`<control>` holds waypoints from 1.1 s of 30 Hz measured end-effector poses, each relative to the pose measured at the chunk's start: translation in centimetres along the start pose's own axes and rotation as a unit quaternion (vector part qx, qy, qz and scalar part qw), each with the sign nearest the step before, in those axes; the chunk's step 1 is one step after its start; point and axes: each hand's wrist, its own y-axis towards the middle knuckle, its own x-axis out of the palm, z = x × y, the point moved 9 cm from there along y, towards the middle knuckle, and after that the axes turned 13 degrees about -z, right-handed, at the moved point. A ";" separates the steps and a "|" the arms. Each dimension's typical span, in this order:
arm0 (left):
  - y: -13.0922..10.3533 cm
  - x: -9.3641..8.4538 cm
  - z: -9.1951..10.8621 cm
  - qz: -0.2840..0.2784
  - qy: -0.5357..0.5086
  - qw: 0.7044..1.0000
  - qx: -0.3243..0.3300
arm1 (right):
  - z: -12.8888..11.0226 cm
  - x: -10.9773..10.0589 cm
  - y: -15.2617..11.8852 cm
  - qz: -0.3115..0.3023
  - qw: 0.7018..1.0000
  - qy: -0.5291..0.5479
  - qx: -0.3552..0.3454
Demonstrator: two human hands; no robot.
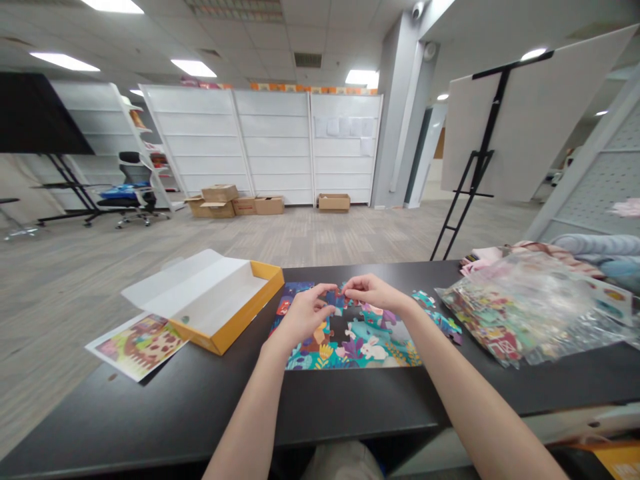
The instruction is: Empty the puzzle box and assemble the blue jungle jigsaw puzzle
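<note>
A partly assembled jigsaw puzzle (373, 350) lies flat on the black table, its colourful picture showing a white rabbit and plants. Dark gaps show in its middle and upper part. My left hand (306, 313) hovers over the puzzle's left side, thumb and forefinger apart with nothing plainly between them. Over the far edge, my right hand (373, 292) has its fingertips pinched together on a small puzzle piece (344, 288), mostly covered by the fingers. Loose puzzle pieces (443, 325) lie to the right of the puzzle, beyond my right forearm.
An open yellow box (245, 313) with a white lining stands left on the black table (350, 407), partly over a printed picture sheet (140, 343). Clear plastic bags of pieces (525, 310) and folded fabric (600, 250) lie right. Cardboard boxes (220, 200) sit across the floor.
</note>
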 end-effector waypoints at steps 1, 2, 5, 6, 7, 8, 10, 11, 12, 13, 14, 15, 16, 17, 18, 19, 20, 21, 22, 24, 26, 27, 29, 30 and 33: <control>0.0 -0.1 0.0 0.003 0.006 1.000 0.001 | 0.0 0.1 0.0 -0.005 1.000 0.003 -0.001; 0.0 -0.2 0.1 0.007 0.014 1.000 0.003 | 0.0 0.1 0.1 -0.008 1.000 0.006 -0.003; -0.2 -0.6 0.6 0.009 0.062 0.998 0.007 | 0.1 -0.1 0.1 -0.004 1.000 0.001 -0.010; -0.3 -0.8 0.9 0.006 0.084 0.996 0.006 | 0.2 -0.2 0.0 0.005 1.000 -0.010 -0.011; -0.5 -1.1 1.2 0.003 0.109 0.994 0.004 | 0.3 -0.3 0.0 0.015 0.999 -0.027 -0.008; -0.7 -1.5 1.6 0.001 0.134 0.991 0.004 | 0.4 -0.3 0.0 0.025 0.998 -0.050 -0.001; -1.3 -2.4 2.7 0.001 0.178 0.984 0.009 | 0.5 -0.2 0.0 0.037 0.994 -0.105 0.019; -1.5 -2.9 3.1 -0.001 0.190 0.982 0.005 | 0.4 -0.1 0.0 0.040 0.990 -0.131 0.026; -1.8 -3.4 3.4 0.000 0.196 0.981 -0.002 | 0.1 0.0 0.0 0.042 0.987 -0.150 0.030; -2.0 -3.7 3.6 0.000 0.199 0.980 -0.010 | -0.1 -0.1 0.0 0.047 0.985 -0.161 0.028; -2.2 -4.0 3.9 0.000 0.202 0.979 -0.015 | -0.5 -0.2 0.0 0.056 0.985 -0.161 0.022; -2.4 -4.1 4.0 -0.001 0.201 0.979 -0.020 | -0.7 -0.6 -0.2 0.070 0.986 -0.154 0.016; -2.5 -4.1 4.1 -0.004 0.199 0.980 -0.026 | -1.0 -1.1 -0.4 0.090 0.986 -0.144 0.010; -2.5 -3.9 4.0 -0.010 0.194 0.980 -0.034 | -1.2 -1.7 -0.9 0.114 0.984 -0.135 0.006; -2.4 -3.7 3.8 -0.018 0.186 0.981 -0.042 | -1.3 -2.3 -1.5 0.139 0.981 -0.134 0.005; -2.4 -3.4 3.5 -0.029 0.176 0.983 -0.052 | -1.4 -3.0 -2.3 0.162 0.976 -0.143 0.009; -2.2 -3.1 3.1 -0.038 0.168 0.983 -0.060 | -1.4 -3.6 -3.4 0.184 0.970 -0.160 0.016; -2.1 -2.8 2.8 -0.047 0.164 0.983 -0.063 | -1.5 -4.2 -4.8 0.204 0.961 -0.186 0.028; -2.0 -2.6 2.6 -0.052 0.168 0.982 -0.063 | -1.5 -4.8 -6.4 0.218 0.951 -0.216 0.046; -1.8 -2.4 2.4 -0.054 0.195 0.978 -0.055 | -1.5 -6.3 -10.4 0.251 0.921 -0.279 0.099; -1.8 -2.5 2.4 -0.054 0.231 0.970 -0.053 | -1.3 -8.0 -15.1 0.284 0.877 -0.342 0.181; -1.8 -2.6 2.5 -0.058 0.245 0.966 -0.056 | -1.2 -9.0 -17.7 0.309 0.848 -0.368 0.224; -2.2 -2.8 2.7 -0.077 0.269 0.957 -0.072 | -1.2 -10.0 -21.7 0.330 0.803 -0.411 0.280; -2.4 -2.9 2.9 -0.089 0.280 0.952 -0.081 | -1.0 -10.2 -23.2 0.327 0.790 -0.425 0.299; -3.6 -3.8 3.7 -0.104 0.311 0.938 -0.114 | 0.2 -9.5 -24.9 0.282 0.781 -0.446 0.334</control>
